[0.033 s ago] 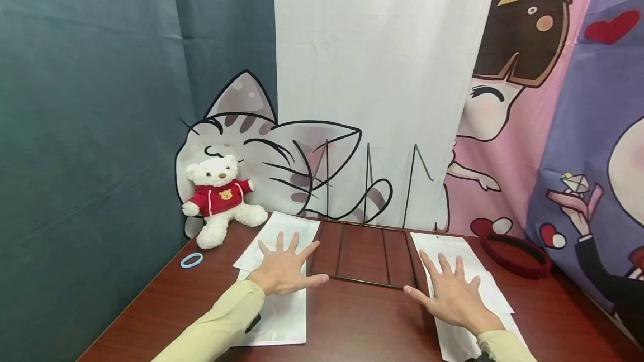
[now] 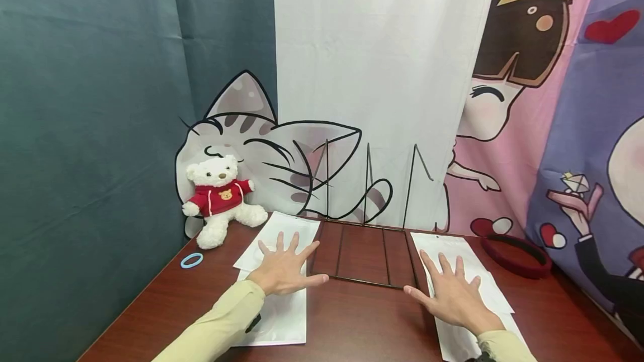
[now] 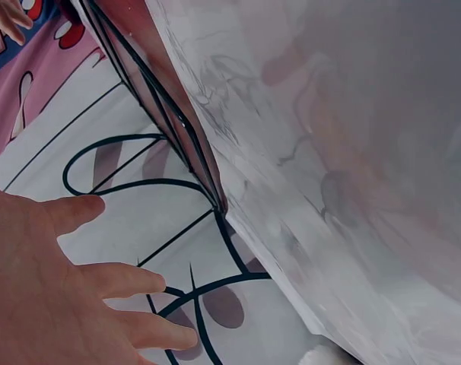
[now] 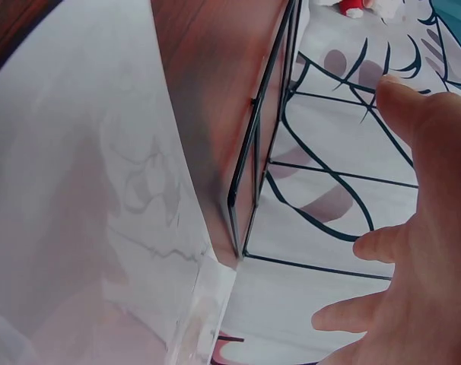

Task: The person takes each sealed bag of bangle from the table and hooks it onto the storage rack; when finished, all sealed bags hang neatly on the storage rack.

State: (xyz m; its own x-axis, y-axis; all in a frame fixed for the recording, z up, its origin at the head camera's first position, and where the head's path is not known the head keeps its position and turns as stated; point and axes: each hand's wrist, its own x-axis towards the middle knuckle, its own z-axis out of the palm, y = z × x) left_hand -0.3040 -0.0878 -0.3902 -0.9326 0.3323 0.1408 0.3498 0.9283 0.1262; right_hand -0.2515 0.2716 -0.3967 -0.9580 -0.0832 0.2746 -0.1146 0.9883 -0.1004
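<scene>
My left hand (image 2: 283, 271) is spread with straight fingers over two overlapping white plastic packets, an upper one (image 2: 293, 225) and a lower one (image 2: 284, 323). On the other side, my right hand (image 2: 451, 295), also with fingers apart, is over a second overlapping pair, with an upper packet (image 2: 448, 243) and a lower packet (image 2: 455, 339). Neither hand holds anything. Between them a black wire rack (image 2: 362, 282) lies on the table, three thin prongs rising from its back edge. Both wrist views show spread fingers (image 3: 124, 280) above the packets' glossy surfaces.
A white teddy bear (image 2: 221, 200) in a red hoodie sits at the back left, with a light blue ring (image 2: 190, 267) in front of it. At the back right lies a dark red padded band (image 2: 523, 271). Printed cartoon curtains (image 2: 377, 71) hang directly behind the brown table (image 2: 367, 323).
</scene>
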